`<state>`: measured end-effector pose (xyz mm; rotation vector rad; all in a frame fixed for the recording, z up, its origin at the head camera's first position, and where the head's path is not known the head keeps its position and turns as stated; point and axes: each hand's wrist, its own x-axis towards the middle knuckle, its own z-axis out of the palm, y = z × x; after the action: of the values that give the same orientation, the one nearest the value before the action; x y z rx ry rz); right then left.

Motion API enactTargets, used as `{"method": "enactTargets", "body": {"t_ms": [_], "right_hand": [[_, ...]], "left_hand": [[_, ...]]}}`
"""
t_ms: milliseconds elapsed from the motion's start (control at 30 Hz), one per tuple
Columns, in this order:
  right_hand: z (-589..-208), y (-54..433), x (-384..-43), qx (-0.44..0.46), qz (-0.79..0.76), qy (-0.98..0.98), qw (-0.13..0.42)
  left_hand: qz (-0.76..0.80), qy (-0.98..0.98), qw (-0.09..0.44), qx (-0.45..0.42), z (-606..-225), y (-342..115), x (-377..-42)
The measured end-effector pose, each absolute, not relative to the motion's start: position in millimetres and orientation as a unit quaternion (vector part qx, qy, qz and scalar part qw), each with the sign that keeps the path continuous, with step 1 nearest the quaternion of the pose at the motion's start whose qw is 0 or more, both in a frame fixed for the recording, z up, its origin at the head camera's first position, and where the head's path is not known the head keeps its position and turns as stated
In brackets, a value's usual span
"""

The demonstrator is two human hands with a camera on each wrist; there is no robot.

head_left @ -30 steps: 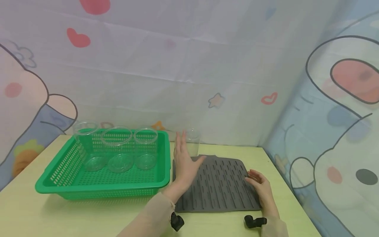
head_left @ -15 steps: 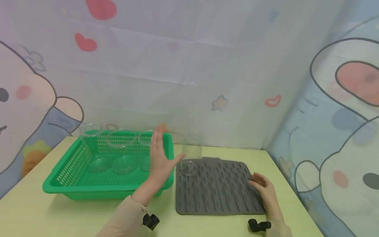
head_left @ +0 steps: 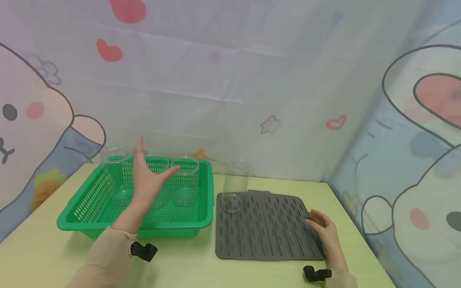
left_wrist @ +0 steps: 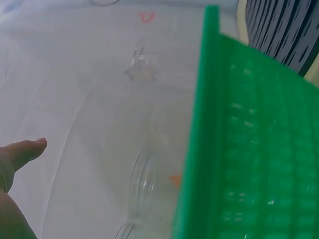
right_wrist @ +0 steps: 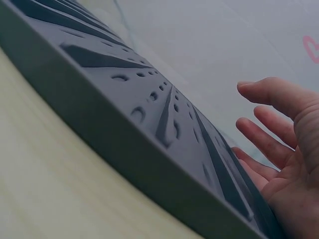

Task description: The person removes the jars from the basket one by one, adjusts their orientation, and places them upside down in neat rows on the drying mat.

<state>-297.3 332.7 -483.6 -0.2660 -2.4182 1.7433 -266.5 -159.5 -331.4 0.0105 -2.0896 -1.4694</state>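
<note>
My left hand is over the green plastic basket, thumb spread from straight fingers, holding nothing. Behind it stands the middle clear cup, partly hidden. A taller clear cup stands left of it and a third cup right of it, all upright in the basket. Another clear cup stands on the far left corner of the grey ridged mat. Beside the mat's right edge my right hand rests with loosely bent fingers, holding nothing; the right wrist view shows its fingers apart.
The pale yellow table carries the basket at left and the mat at right. A printed cloth hangs close behind the table and along its right side. Black wrist cameras sit on both sleeves.
My left hand has moved left from beside the cup on the mat, past the right cup, to the basket's middle. That cup stays on the mat. My right hand stays by the mat.
</note>
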Motion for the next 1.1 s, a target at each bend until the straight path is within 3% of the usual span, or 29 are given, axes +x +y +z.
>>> {"method": "enactTargets", "body": {"t_ms": [133, 467, 1100], "right_hand": [[-483.7, 330.8, -297.5, -0.090, 0.580, -0.806, 0.076], [-483.6, 330.7, -297.4, -0.098, 0.576, -0.809, 0.070], [-484.2, 331.5, -296.9, -0.095, 0.582, -0.804, 0.074]], "left_hand": [[-0.557, -0.775, 0.297, 0.033, -326.3, -185.0, -267.6], [-0.592, -0.760, 0.253, 0.086, -326.4, -237.9, -272.5], [-0.666, -0.738, 0.061, 0.087, -340.6, -308.0, -287.4]]}}
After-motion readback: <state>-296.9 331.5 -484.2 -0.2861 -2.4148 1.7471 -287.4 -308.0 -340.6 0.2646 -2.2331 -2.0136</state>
